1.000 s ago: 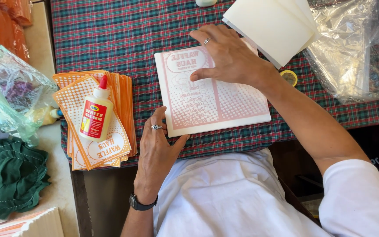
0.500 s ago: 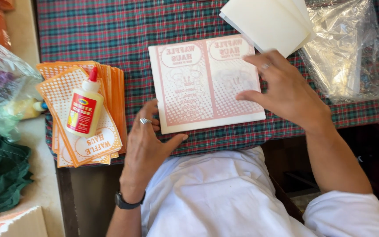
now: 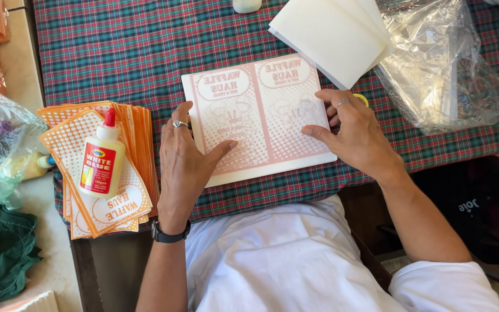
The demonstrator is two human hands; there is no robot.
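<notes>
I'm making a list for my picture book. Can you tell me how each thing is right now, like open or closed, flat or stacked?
Pink printed sheet: flat, held by both hands.
Left hand: pressing sheet's left edge.
Right hand: fingertips on sheet's right edge.
Glue bottle: capped, lying on orange stack.
Orange sheets: stacked.
White cards: piled.
Plastic bag: crumpled.

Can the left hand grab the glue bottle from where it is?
Probably yes. The left hand rests on the pink printed sheet, and the glue bottle lies beside it on the orange stack, nothing between them.
</notes>
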